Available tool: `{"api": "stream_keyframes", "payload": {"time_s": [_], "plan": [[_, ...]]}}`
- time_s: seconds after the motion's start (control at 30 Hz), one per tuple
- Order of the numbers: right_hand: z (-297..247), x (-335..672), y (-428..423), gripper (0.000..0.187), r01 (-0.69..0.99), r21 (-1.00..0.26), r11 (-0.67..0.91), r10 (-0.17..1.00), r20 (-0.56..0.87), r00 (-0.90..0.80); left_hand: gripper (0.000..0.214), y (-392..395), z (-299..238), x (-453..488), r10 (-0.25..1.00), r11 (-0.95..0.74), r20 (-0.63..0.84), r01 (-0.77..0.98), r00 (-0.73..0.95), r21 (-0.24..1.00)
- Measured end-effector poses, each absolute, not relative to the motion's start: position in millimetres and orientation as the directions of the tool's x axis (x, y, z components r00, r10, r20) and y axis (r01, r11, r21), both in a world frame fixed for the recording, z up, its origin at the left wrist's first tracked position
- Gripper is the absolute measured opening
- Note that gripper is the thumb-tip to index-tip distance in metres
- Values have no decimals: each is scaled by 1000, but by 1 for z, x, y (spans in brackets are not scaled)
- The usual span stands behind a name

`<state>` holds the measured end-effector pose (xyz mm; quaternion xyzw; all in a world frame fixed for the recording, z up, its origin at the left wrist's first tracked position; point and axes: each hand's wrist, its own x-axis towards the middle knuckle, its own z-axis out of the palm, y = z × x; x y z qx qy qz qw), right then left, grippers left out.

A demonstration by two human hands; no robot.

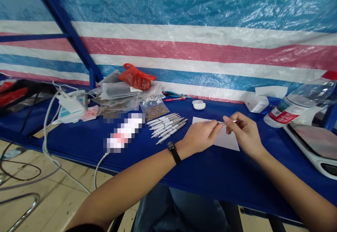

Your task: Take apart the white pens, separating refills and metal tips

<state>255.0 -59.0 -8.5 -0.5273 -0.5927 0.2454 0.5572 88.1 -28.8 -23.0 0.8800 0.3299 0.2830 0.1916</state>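
Over a white sheet of paper [228, 141], both my hands meet on a slim white and grey pen [223, 123]. My left hand [201, 135], with a black watch at the wrist, pinches one end of it. The fingers of my right hand [243, 130] are closed around the other end, and they hide much of the pen. To the left of my left hand, several white pens [168, 124] lie side by side in a slanted group on the blue table.
Behind the pens are a bag of brown bits [156, 111], stacked plastic bags [118, 91] and a red bag [137, 77]. A white earbud case [198, 104] sits farther back. A bottle [286, 109] and a scale [313, 144] stand right; a power strip [125, 133] lies left.
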Motion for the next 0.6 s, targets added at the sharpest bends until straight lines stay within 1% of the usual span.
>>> {"api": "stream_keyframes", "payload": {"time_s": [0.07,0.13,0.2,0.27,0.37,0.43,0.5,0.6], "plan": [[-9,256,-59,64,429,-859,281,904,387,183,35,-31,-23,89,673,-730,362,503,645,462],[-8,256,-59,69,468,-848,249,915,365,174,38,-32,-23,91,675,-731,359,519,645,443],[-6,256,-59,67,478,-848,229,927,340,160,39,-32,-24,91,691,-716,371,519,620,466],[-3,256,-59,62,468,-854,227,938,321,131,38,-29,-25,91,711,-693,380,501,591,518],[-2,255,-58,60,431,-868,246,945,313,91,40,-26,-25,90,728,-664,374,454,575,594],[-4,254,-58,61,411,-879,243,946,309,100,41,-26,-25,89,711,-677,382,430,590,597],[-5,255,-58,64,383,-899,212,950,281,134,39,-28,-24,89,679,-717,403,436,613,544],[-5,255,-58,68,316,-935,164,960,226,168,36,-32,-25,90,643,-765,428,516,635,384]]}}
